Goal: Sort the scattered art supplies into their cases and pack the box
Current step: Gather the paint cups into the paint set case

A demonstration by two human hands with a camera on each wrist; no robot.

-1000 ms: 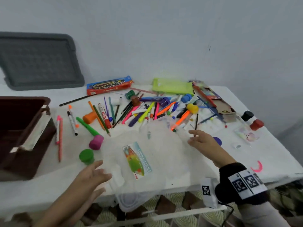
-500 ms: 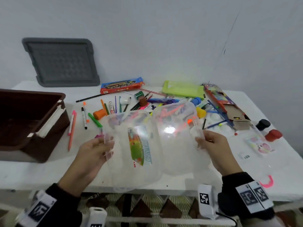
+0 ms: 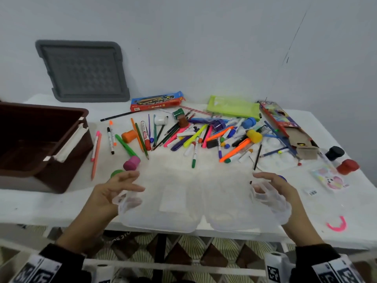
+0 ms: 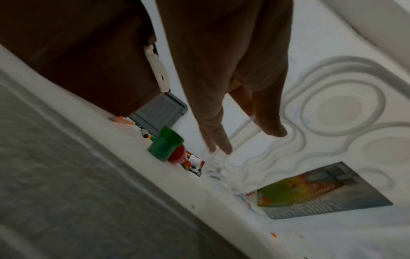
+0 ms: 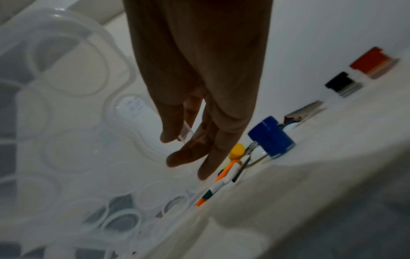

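Note:
A clear plastic clamshell case (image 3: 183,201) lies opened flat at the table's front edge, with moulded round wells (image 4: 332,108) in its halves (image 5: 66,122). My left hand (image 3: 126,188) is at its left edge and my right hand (image 3: 267,186) at its right edge. The fingers of both are straight and spread. The thin clear rim passes between the fingers of the left hand (image 4: 233,136) and of the right hand (image 5: 188,154). Behind the case lies a heap of markers, pens and pencils (image 3: 193,137) with paint pots among them.
A brown box (image 3: 61,110) stands at the left and a grey lid (image 3: 81,72) leans on the wall. Green (image 3: 116,173) and pink (image 3: 131,163) pots sit by my left hand. Black (image 3: 334,153) and red (image 3: 347,166) pots stand far right. An open pencil carton (image 3: 289,129) lies at the back right.
The clear case was held up off the table half a second ago. It now lies opened flat with its label face down, and my hands have spread to its two sides.

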